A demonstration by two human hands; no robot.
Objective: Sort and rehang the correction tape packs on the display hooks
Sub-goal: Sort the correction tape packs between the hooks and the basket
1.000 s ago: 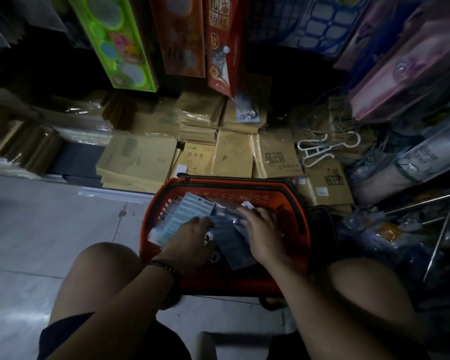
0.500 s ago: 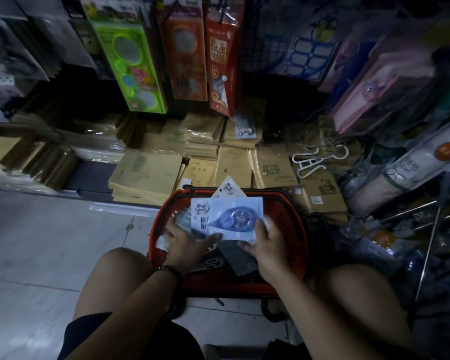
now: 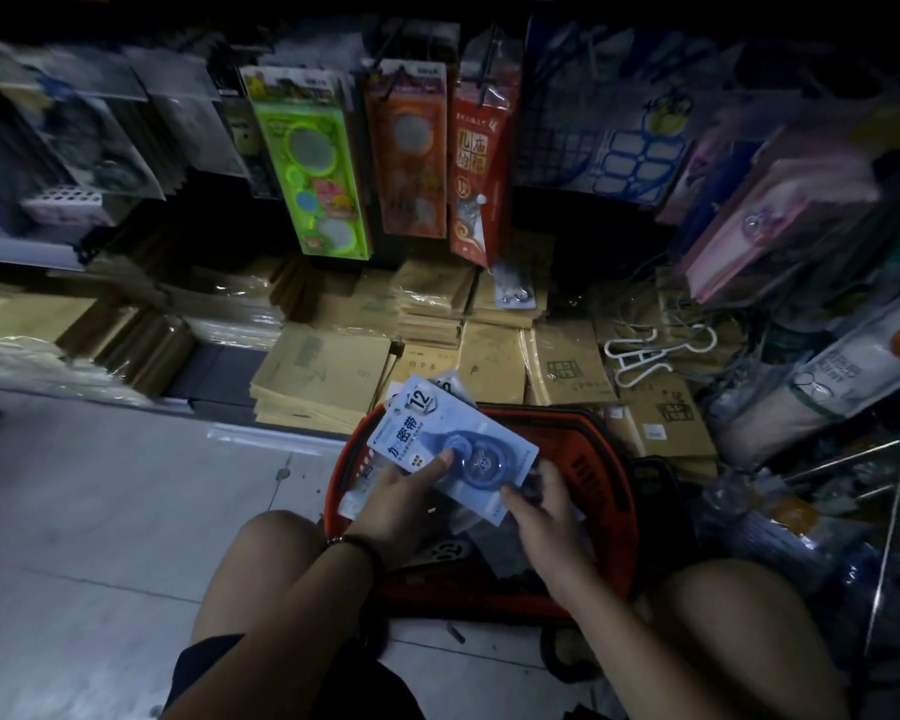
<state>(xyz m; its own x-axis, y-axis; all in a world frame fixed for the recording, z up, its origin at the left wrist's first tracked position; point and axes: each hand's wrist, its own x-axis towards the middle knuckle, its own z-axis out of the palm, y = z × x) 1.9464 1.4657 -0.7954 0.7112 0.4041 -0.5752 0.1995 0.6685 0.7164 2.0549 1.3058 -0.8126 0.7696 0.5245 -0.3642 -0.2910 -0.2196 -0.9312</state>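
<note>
1. My left hand [image 3: 406, 501] grips a small stack of correction tape packs [image 3: 437, 433] above the red basket [image 3: 601, 475]. The thumb presses flat on the face of the top card and the fingers are curled underneath it.
2. The top pack lies face up and tilted. Its long axis runs from 10 o'clock to 4 o'clock.
3. Its header end, with the big "12", points to 10 o'clock, away from me and to my left. The blue tape roller sits in the half toward 4 o'clock.
4. Corners of other packs fan out behind the header, toward 12 o'clock.
5. My right hand [image 3: 552, 517] meets the pack at its 4 o'clock corner. The thumb is at the near edge and the fingers reach past the far side. I cannot tell whether it truly pinches the card or only touches it.
6. More pale packs lie in the basket under my left hand, at 9 o'clock from the held stack.
7. The basket stands on the floor between my knees.
8. Stacks of brown notebooks [image 3: 323, 376] lie beyond it at 12 o'clock.
9. Green [image 3: 313, 158], orange and red hanging packets [image 3: 476, 163] are higher up, and a white hanger [image 3: 655, 350] lies at 2 o'clock.
</note>
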